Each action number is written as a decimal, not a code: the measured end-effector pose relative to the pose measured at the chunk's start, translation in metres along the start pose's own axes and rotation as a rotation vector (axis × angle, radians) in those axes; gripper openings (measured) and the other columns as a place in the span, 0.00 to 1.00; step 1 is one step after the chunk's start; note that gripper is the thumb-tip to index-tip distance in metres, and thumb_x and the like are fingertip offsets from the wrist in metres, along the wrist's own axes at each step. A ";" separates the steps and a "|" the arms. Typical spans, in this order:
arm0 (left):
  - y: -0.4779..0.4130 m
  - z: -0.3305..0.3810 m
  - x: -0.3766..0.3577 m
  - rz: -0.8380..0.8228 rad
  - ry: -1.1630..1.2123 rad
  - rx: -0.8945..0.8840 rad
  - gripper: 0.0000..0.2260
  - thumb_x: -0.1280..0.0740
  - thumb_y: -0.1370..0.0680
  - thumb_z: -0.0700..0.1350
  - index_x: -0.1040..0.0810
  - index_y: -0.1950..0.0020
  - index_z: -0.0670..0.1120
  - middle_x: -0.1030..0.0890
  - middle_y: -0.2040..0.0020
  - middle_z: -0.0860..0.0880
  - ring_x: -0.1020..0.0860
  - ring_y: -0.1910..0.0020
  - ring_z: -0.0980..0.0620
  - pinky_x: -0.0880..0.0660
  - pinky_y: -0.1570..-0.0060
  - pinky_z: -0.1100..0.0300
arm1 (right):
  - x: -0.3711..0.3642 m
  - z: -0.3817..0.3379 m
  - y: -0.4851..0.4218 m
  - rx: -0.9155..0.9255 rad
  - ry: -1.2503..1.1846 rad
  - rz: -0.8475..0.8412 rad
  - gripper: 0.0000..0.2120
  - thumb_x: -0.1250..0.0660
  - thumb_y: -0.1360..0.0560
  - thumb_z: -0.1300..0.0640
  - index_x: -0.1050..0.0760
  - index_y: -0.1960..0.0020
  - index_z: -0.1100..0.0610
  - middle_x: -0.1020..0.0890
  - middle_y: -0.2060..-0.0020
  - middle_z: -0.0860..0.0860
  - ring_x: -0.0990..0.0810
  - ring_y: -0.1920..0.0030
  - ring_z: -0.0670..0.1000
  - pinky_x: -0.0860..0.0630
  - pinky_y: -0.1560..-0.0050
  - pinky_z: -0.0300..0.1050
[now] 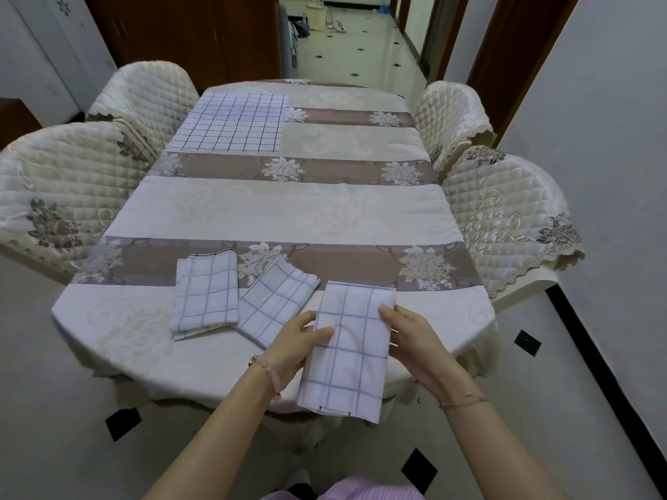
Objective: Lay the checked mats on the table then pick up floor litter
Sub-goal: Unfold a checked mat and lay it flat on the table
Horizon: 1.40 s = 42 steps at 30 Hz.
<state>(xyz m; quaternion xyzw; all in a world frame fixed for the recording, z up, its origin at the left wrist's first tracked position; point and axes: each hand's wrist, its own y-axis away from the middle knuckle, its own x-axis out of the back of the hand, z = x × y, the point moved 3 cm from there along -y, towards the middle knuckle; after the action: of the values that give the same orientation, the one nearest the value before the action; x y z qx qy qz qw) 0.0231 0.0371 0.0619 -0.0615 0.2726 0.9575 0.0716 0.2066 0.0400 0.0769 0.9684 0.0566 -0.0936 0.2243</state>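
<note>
One white checked mat (pixel 231 124) lies spread flat at the far left of the table (pixel 281 211). Two folded checked mats rest near the front edge: one (pixel 205 294) on the left, one (pixel 278 301) angled beside it. A third folded checked mat (pixel 350 359) is held over the front edge. My left hand (pixel 296 344) grips its left side with the thumb on top. My right hand (pixel 411 337) holds its right side with fingers over the top corner.
Four quilted cream chairs flank the table, two on the left (pixel 54 196) and two on the right (pixel 505 211). Pale tiled floor (pixel 54 409) with black diamonds surrounds it. A grey wall (pixel 613 175) runs close on the right. A hallway opens beyond.
</note>
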 end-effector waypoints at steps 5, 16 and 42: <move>0.002 -0.006 0.005 0.200 -0.219 -0.130 0.14 0.34 0.24 0.43 0.30 0.40 0.50 0.24 0.47 0.53 0.24 0.50 0.54 0.28 0.60 0.66 | -0.002 0.008 0.003 0.044 0.041 0.079 0.08 0.35 0.24 0.60 0.20 0.48 0.60 0.15 0.58 0.53 0.17 0.60 0.49 0.20 0.62 0.41; 0.023 0.002 -0.032 0.150 -0.169 -0.217 0.15 0.33 0.26 0.56 0.28 0.43 0.53 0.24 0.44 0.56 0.24 0.44 0.58 0.25 0.41 0.56 | -0.030 0.018 0.013 0.163 0.191 0.014 0.09 0.35 0.24 0.58 0.18 0.50 0.60 0.14 0.55 0.53 0.16 0.53 0.50 0.18 0.52 0.45; 0.008 0.007 -0.001 0.251 0.136 -0.006 0.09 0.40 0.21 0.46 0.23 0.52 0.44 0.23 0.62 0.49 0.25 0.62 0.51 0.30 0.65 0.60 | -0.013 0.010 0.001 0.138 0.051 0.089 0.08 0.36 0.23 0.57 0.20 0.55 0.60 0.19 0.62 0.52 0.21 0.60 0.50 0.21 0.61 0.41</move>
<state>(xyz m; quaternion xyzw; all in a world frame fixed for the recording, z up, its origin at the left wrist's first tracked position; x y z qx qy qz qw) 0.0224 0.0337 0.0720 -0.0919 0.2793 0.9534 -0.0674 0.1926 0.0333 0.0711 0.9852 0.0126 -0.0622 0.1595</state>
